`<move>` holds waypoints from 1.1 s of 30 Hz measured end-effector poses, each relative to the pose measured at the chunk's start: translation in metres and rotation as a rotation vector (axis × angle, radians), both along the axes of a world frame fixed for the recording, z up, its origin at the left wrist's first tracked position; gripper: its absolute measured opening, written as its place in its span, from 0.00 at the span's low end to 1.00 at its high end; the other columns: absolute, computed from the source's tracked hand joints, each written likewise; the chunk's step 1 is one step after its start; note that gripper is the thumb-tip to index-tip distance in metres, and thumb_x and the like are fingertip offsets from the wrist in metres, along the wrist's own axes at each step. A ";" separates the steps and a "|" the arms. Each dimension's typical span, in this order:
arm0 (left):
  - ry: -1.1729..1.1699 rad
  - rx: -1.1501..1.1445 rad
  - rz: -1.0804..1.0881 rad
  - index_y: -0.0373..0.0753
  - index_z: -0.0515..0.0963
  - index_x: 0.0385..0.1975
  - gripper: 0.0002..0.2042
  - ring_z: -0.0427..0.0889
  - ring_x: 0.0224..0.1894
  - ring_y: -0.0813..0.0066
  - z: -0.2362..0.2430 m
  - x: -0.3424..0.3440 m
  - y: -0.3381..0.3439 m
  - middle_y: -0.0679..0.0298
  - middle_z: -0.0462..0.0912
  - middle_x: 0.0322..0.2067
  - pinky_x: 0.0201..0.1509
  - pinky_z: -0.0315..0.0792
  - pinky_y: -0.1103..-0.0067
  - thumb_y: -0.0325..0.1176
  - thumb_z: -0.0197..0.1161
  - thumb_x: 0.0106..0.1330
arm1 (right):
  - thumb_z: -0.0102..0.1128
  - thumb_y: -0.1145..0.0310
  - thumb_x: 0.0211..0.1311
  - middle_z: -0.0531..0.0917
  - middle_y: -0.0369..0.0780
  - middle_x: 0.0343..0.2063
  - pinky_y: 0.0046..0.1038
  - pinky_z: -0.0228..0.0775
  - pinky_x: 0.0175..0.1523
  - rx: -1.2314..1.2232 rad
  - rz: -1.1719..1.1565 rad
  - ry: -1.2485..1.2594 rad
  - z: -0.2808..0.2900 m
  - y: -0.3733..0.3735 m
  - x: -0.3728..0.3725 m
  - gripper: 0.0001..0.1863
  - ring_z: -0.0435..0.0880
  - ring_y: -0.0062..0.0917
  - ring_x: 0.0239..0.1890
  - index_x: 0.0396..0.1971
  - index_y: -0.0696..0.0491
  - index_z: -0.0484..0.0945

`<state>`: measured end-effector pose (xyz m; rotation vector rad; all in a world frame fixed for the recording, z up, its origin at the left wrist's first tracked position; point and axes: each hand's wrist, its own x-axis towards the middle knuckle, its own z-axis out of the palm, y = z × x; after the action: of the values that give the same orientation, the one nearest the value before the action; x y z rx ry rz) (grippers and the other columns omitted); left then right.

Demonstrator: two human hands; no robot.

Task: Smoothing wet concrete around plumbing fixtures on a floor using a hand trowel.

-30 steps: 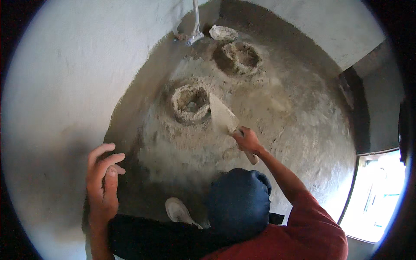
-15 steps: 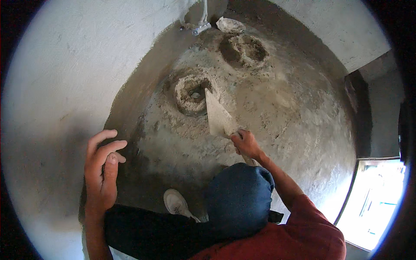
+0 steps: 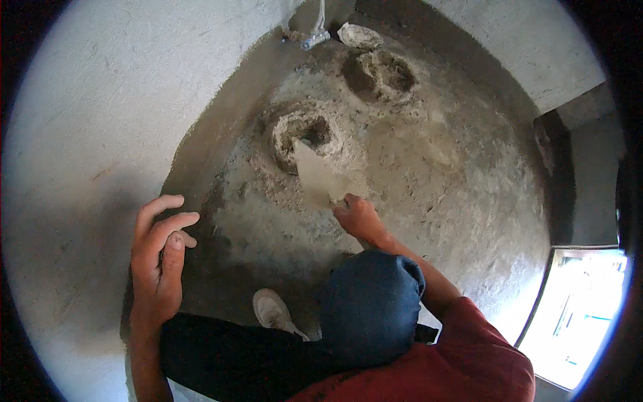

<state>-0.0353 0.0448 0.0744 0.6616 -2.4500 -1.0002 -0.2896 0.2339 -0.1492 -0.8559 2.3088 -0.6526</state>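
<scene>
My right hand (image 3: 360, 218) is closed around the handle of a pointed trowel (image 3: 313, 175), whose blade is coated in pale mortar. The blade's tip is at the near rim of a rough, ring-shaped mound of mortar (image 3: 281, 126) with a dark hole in its middle. Whether the tip touches the rim I cannot tell. On the left, my left hand (image 3: 159, 258) is raised with bent, parted fingers and nothing in them. It is close to the wall, above my dark trouser leg.
A second mortar ring (image 3: 380, 75) lies farther back. Behind it are a crumpled whitish bag (image 3: 360, 36) and a grey pipe fitting (image 3: 315, 40) in the corner. Pale walls (image 3: 107, 120) with a dark lower band enclose the rough floor. A bright opening (image 3: 576, 308) is at right.
My right hand has moved left, bringing the trowel's tip from the right side of the ring's hole to its near left side. My left hand has hardly moved.
</scene>
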 end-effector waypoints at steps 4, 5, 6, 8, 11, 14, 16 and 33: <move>-0.001 -0.003 -0.010 0.33 0.76 0.43 0.13 0.75 0.33 0.73 -0.002 0.002 -0.001 0.53 0.69 0.50 0.38 0.73 0.77 0.29 0.43 0.68 | 0.55 0.58 0.56 0.79 0.58 0.31 0.48 0.70 0.44 -0.028 0.069 0.085 0.001 -0.010 0.000 0.19 0.78 0.54 0.37 0.33 0.61 0.72; -0.002 -0.006 -0.008 0.33 0.76 0.43 0.13 0.75 0.33 0.73 -0.001 0.002 -0.001 0.53 0.69 0.50 0.38 0.72 0.77 0.29 0.43 0.68 | 0.54 0.58 0.57 0.79 0.58 0.30 0.48 0.70 0.44 -0.056 0.076 0.089 0.001 -0.011 0.000 0.19 0.78 0.54 0.37 0.34 0.62 0.72; -0.002 -0.008 -0.006 0.33 0.76 0.43 0.13 0.75 0.33 0.73 -0.001 0.003 -0.001 0.53 0.70 0.50 0.38 0.72 0.77 0.29 0.43 0.67 | 0.54 0.58 0.57 0.79 0.58 0.30 0.48 0.70 0.44 -0.055 0.080 0.089 0.005 -0.007 -0.001 0.19 0.78 0.54 0.37 0.34 0.62 0.72; 0.003 -0.003 0.001 0.33 0.76 0.43 0.13 0.75 0.32 0.73 -0.001 0.004 -0.002 0.53 0.70 0.50 0.38 0.72 0.77 0.29 0.43 0.67 | 0.53 0.57 0.57 0.79 0.58 0.32 0.48 0.70 0.44 0.089 0.070 0.133 0.022 0.004 -0.004 0.20 0.78 0.52 0.38 0.38 0.61 0.71; 0.003 0.017 0.011 0.33 0.76 0.42 0.13 0.75 0.32 0.73 0.001 0.002 -0.001 0.53 0.70 0.49 0.38 0.72 0.77 0.29 0.43 0.67 | 0.53 0.56 0.58 0.79 0.56 0.35 0.49 0.70 0.45 0.128 0.063 0.162 0.024 0.021 -0.008 0.21 0.78 0.51 0.40 0.40 0.59 0.71; -0.001 0.019 -0.005 0.33 0.76 0.42 0.13 0.75 0.32 0.73 -0.002 -0.001 -0.005 0.53 0.70 0.49 0.38 0.72 0.77 0.29 0.44 0.67 | 0.55 0.58 0.57 0.79 0.57 0.31 0.47 0.70 0.43 0.095 0.063 0.149 0.026 0.022 -0.002 0.19 0.78 0.52 0.38 0.38 0.60 0.71; 0.000 0.008 -0.026 0.33 0.76 0.43 0.13 0.75 0.32 0.73 -0.002 -0.001 -0.006 0.53 0.70 0.49 0.38 0.72 0.77 0.29 0.44 0.67 | 0.53 0.58 0.58 0.79 0.55 0.34 0.47 0.70 0.44 0.125 0.135 0.160 0.022 0.015 0.002 0.19 0.79 0.51 0.39 0.40 0.59 0.70; 0.037 0.027 -0.018 0.34 0.76 0.42 0.12 0.75 0.29 0.75 0.005 0.008 -0.008 0.54 0.70 0.48 0.37 0.71 0.79 0.27 0.45 0.67 | 0.53 0.59 0.58 0.80 0.55 0.32 0.49 0.69 0.45 0.217 0.288 0.305 0.034 -0.054 -0.005 0.18 0.79 0.51 0.38 0.38 0.60 0.72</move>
<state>-0.0278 0.0369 0.0795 0.6253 -2.4190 -1.0452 -0.2942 0.1798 -0.1149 -1.2194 2.3944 -0.1514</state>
